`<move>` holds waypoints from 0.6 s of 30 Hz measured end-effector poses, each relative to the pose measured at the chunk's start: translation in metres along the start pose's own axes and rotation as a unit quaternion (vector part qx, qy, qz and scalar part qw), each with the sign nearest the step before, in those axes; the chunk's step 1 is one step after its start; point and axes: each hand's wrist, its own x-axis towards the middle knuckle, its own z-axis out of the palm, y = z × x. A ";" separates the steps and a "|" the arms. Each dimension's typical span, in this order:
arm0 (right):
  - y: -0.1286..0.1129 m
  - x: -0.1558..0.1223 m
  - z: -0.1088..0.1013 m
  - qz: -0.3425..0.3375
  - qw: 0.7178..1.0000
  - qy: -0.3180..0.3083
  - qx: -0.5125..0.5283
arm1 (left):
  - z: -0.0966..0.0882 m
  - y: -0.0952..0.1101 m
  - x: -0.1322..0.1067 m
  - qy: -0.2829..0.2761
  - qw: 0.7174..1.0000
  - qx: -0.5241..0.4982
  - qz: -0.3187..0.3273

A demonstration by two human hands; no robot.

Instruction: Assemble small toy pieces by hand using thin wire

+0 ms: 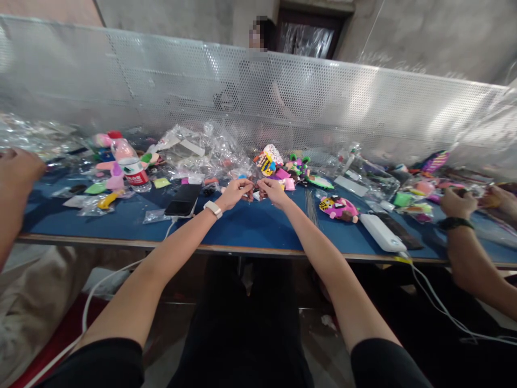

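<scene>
Both of my hands meet over the blue table (pixel 258 231), in front of the heap of clear plastic bags (pixel 210 151). My left hand (pixel 235 194), below a watch with a pale band (pixel 212 209), is closed in a pinch. Close beside it my right hand (pixel 273 192) is pinched too, its fingertips facing the left ones. Whatever lies between the fingers is too small and blurred to name. Just behind them are a tiger-striped clay piece (pixel 266 165), pink pieces (pixel 287 182) and a green-and-purple figure (pixel 298 163).
A phone (pixel 183 200) and a red-labelled bottle (pixel 132 170) stand left. Thin wires (pixel 311 207), a pink clay figure (pixel 338 209) and a white power bank (pixel 382 233) lie right. Co-workers' hands (pixel 458 202) show at both sides. A perforated metal screen (pixel 169 86) closes the back.
</scene>
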 end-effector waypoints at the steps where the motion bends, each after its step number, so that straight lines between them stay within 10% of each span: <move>1: -0.001 0.000 0.001 0.009 1.000 -0.002 0.022 | 0.001 0.000 0.000 0.000 1.000 -0.012 -0.005; 18: -0.016 -0.004 0.008 0.081 0.972 -0.033 0.217 | 0.004 0.004 0.002 0.047 0.995 -0.077 -0.031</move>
